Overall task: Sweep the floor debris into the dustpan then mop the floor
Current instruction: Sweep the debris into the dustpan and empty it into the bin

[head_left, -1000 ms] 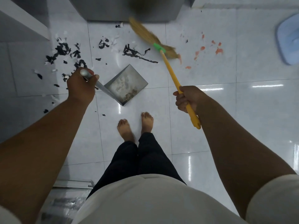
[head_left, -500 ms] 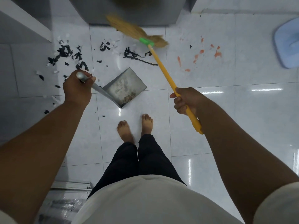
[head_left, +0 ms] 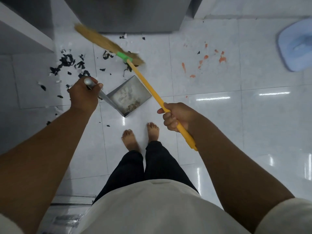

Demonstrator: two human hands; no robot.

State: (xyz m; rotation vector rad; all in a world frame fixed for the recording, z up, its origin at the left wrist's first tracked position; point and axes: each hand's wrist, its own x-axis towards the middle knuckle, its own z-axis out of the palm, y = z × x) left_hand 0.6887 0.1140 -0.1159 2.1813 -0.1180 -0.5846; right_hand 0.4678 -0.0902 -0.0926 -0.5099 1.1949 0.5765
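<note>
My left hand [head_left: 83, 96] grips the metal handle of a grey steel dustpan [head_left: 130, 97], which sits on the white tiles with some dirt inside. In my right hand [head_left: 175, 117] is the yellow stick of a straw broom [head_left: 108, 43] with a green collar. The broom head lies beyond the pan's open edge, over the black debris [head_left: 67, 62]. More black and white scraps are scattered to the left of the pan. Orange smears [head_left: 204, 62] mark the tiles to the right.
A grey cabinet [head_left: 126, 12] stands at the far side and a grey shelf edge [head_left: 25, 29] at the left. A pale blue mop head [head_left: 297, 46] lies at the right edge. My bare feet [head_left: 140, 135] stand just behind the dustpan.
The broom head has swung from the right to the left across the far tiles. The dustpan and my left hand have barely moved.
</note>
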